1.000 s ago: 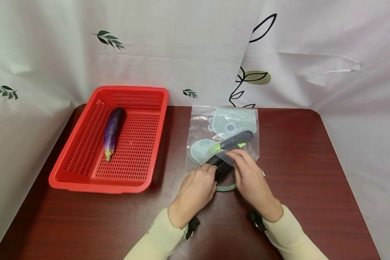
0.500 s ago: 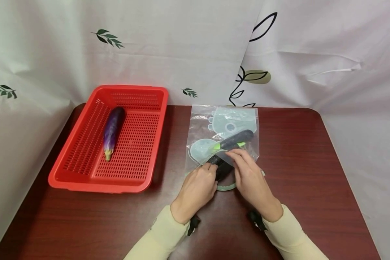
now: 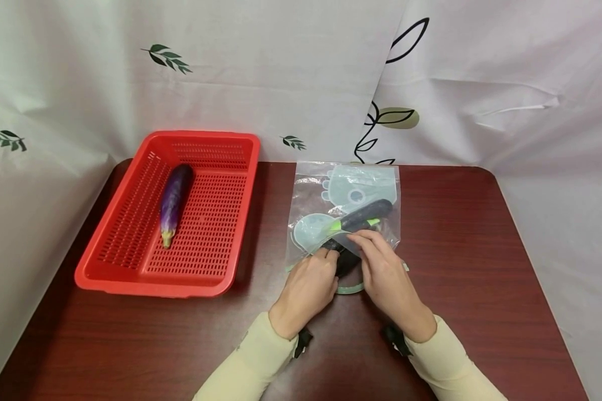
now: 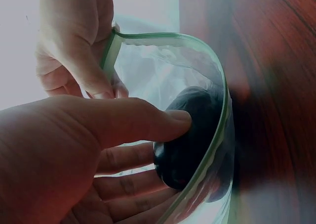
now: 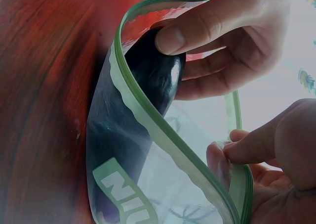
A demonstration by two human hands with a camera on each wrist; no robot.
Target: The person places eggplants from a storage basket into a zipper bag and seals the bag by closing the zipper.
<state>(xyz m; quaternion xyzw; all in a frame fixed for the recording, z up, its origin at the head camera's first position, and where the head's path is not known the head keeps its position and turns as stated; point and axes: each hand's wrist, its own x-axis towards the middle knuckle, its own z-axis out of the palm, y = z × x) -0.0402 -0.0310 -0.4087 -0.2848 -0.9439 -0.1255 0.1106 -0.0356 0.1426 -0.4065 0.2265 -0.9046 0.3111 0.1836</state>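
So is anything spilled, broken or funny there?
Nothing stands out. The long purple eggplant in the red plastic basket looks whole, and the clear printed plastic bag shows no visible tear or spill.

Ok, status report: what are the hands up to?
Left hand gripping an eggplant inside the plastic bag. Right hand pinching the bag's edge. Another eggplant in the red basket. No obstacle seen.

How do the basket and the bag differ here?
The basket is red with slotted holes; the bag is clear with a green edge. The basket stands untouched; the right hand grips the bag. The basket holds one eggplant, the bag more than one. Both rest on the table.
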